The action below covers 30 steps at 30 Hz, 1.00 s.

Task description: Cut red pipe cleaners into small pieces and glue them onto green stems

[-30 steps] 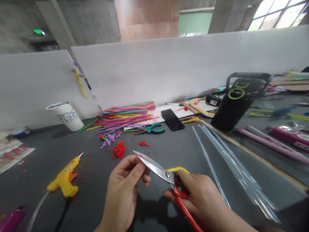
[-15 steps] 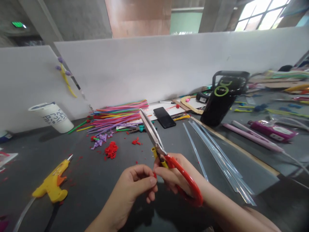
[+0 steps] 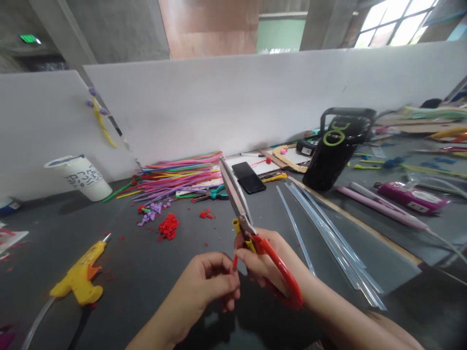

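Orange-red-handled scissors (image 3: 279, 277) rest in my right hand (image 3: 260, 265), blades pointing up and away, looking closed or nearly so. Beside the pivot a short yellow tube-like piece (image 3: 237, 225) shows, partly behind the blades and held in the same hand. My left hand (image 3: 211, 287) has its thumb and fingers pinched on a small red strip (image 3: 235, 261), whose upper end meets the right fingertips. A pile of small red pieces (image 3: 168, 226) lies on the table past my left hand, beside purple bits (image 3: 153, 212).
A yellow glue gun (image 3: 82, 277) lies at left, near a white cup (image 3: 82, 177). Coloured fuzzy stems (image 3: 178, 175), pliers (image 3: 215, 194) and a phone (image 3: 248, 177) are at the back. Clear sticks (image 3: 328, 228), a black bottle (image 3: 335, 150) and a pink tool (image 3: 383, 209) occupy the right.
The scissors have shifted slightly right and tilted more upright in my right hand. My left hand has dropped a little, and more of the red strip shows between the hands.
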Each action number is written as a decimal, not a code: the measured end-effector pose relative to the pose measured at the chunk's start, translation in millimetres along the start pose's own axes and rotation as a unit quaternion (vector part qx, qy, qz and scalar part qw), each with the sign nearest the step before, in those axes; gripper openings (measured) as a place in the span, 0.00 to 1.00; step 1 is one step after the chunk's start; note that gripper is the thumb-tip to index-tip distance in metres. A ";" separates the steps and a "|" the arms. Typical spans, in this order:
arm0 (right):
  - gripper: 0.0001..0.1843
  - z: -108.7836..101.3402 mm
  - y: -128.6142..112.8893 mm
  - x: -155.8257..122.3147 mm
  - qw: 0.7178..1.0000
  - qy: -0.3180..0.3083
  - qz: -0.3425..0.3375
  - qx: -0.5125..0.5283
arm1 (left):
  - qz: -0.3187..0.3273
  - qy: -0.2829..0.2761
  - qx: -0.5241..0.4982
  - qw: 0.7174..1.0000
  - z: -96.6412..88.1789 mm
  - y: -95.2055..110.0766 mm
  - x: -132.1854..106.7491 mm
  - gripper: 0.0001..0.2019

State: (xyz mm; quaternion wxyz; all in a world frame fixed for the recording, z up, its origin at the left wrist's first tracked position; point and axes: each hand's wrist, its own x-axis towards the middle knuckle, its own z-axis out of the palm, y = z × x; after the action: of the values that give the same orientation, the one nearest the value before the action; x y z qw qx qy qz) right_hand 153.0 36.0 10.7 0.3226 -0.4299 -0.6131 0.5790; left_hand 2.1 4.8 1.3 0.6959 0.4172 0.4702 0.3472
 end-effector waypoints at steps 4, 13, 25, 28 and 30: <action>0.04 -3.4 -1.7 1.9 1.000 0.014 -0.003 0.006 | 0.002 0.027 0.087 0.996 -5.4 1.6 0.6 0.16; 0.04 4.0 6.3 6.6 1.000 -0.005 -0.001 -0.011 | 0.046 0.052 -0.009 0.998 0.2 -0.1 4.7 0.08; 0.08 -5.0 7.3 12.8 0.997 0.081 -0.005 -0.014 | 0.105 0.360 0.455 0.808 -118.6 33.6 23.6 0.08; 0.09 -5.1 6.9 10.6 0.997 0.070 -0.007 -0.013 | 0.109 0.374 0.472 0.791 -128.2 27.9 27.4 0.08; 0.09 -5.3 7.4 9.7 0.998 0.068 -0.010 -0.015 | 0.121 0.388 0.479 0.778 -129.9 26.2 27.3 0.09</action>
State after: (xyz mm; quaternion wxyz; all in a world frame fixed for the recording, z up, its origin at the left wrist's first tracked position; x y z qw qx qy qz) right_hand 154.7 46.7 3.1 0.3628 -0.4670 -0.6027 0.5357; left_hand -114.2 72.5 -12.1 0.1168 0.5798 0.7522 0.2906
